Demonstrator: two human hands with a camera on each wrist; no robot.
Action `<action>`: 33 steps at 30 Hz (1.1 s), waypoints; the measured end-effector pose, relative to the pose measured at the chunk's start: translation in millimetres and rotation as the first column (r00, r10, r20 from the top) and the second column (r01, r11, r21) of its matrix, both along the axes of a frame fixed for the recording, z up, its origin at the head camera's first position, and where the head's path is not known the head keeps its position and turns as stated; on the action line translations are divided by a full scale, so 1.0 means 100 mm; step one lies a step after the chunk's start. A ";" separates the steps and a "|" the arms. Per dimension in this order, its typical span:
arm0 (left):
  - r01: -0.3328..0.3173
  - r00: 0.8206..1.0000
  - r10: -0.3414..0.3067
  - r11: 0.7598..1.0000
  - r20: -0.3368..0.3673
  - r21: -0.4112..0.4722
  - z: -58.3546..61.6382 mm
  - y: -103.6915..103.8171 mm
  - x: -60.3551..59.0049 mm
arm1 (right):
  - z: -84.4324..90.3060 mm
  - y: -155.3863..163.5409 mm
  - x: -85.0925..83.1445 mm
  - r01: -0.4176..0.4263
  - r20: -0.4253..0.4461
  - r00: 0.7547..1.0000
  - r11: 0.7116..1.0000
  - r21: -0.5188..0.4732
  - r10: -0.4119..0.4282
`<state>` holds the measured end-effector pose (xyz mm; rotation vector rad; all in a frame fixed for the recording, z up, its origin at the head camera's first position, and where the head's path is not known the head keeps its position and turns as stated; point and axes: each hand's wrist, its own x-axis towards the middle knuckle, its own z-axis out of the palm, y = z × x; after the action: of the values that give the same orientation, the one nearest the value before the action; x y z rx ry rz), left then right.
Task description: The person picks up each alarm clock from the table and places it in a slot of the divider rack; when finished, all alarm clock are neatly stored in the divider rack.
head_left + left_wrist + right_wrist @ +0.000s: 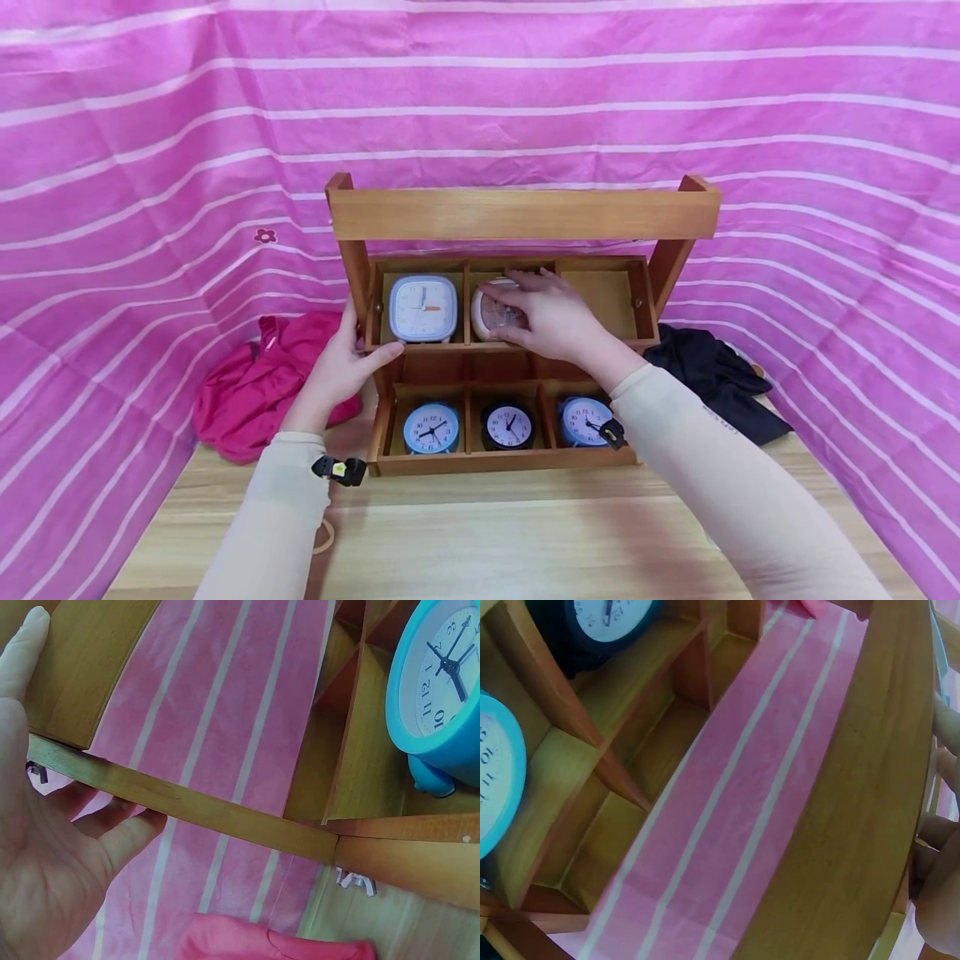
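A two-tier wooden shelf (517,214) stands on the table. My right hand (517,312) grips a round white clock (486,317) in the upper middle compartment, fingers curled over its face. A square blue-rimmed clock (422,307) stands in the upper left compartment, and the upper right one is empty. My left hand (358,340) holds the shelf's left side wall, thumb in front. In the left wrist view the left hand (67,787) wraps a wooden edge (195,806). The lower tier holds a blue clock (431,428), a black clock (507,426) and another blue clock (584,419).
A red cloth (251,387) lies left of the shelf and a black cloth (712,375) lies to its right. Pink striped fabric (150,167) hangs behind and at both sides. The wooden table (480,533) reaches toward me in front of the shelf.
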<state>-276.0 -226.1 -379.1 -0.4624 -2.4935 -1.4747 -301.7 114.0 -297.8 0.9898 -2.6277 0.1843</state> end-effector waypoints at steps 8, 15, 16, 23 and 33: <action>-0.003 1.000 0.003 1.000 0.010 -0.005 -0.01 0.00 0.01 | -0.02 -0.01 0.02 -0.007 0.000 1.000 1.000 -0.011 0.007; -0.001 1.000 0.001 1.000 0.018 -0.007 -0.01 0.00 0.01 | -0.04 0.04 0.05 -0.013 -0.010 1.000 0.999 -0.038 0.012; -0.002 1.000 0.002 1.000 0.018 -0.007 0.00 0.00 0.01 | -0.04 0.05 0.06 -0.017 -0.012 1.000 0.999 -0.050 0.016; -0.006 1.000 0.006 1.000 0.020 -0.011 0.00 0.01 0.00 | -0.09 0.30 0.25 -0.038 -0.054 0.998 0.993 -0.115 0.032; -0.016 1.000 0.017 1.000 0.024 -0.018 0.00 0.00 0.01 | -0.17 0.77 0.71 0.054 -0.062 0.996 0.991 -0.126 -0.062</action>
<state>-275.3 -226.0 -378.7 -0.4279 -2.5248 -1.4622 -230.3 191.4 -315.1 0.8619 -2.5474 0.2922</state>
